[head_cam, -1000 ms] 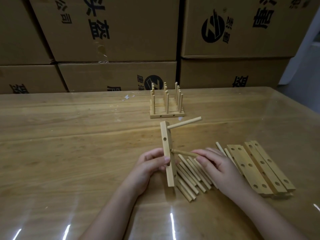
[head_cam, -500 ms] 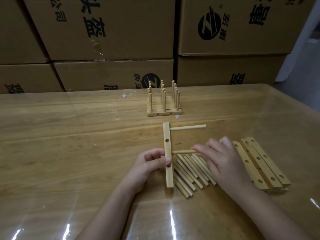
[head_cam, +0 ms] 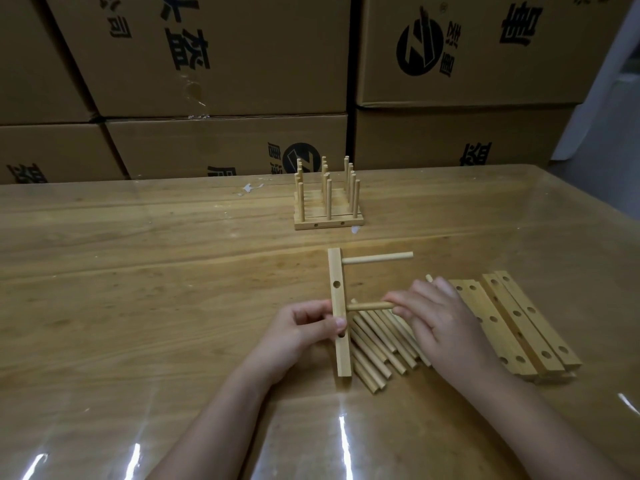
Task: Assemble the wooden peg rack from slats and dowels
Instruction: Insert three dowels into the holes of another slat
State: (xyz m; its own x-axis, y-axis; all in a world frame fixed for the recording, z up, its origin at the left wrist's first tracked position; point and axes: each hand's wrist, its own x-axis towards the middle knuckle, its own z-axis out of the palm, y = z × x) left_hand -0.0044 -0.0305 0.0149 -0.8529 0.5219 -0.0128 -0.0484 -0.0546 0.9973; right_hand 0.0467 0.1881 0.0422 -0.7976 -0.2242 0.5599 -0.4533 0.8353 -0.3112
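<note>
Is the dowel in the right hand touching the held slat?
Touching. Head view: the dowel butts the slat with no gap; the right hand pinches it.

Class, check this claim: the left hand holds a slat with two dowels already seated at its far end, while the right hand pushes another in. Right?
No. The head view shows only one dowel seated at the far end of the slat, not two. The left hand does hold the slat, and the right hand pushes a second dowel in.
</note>
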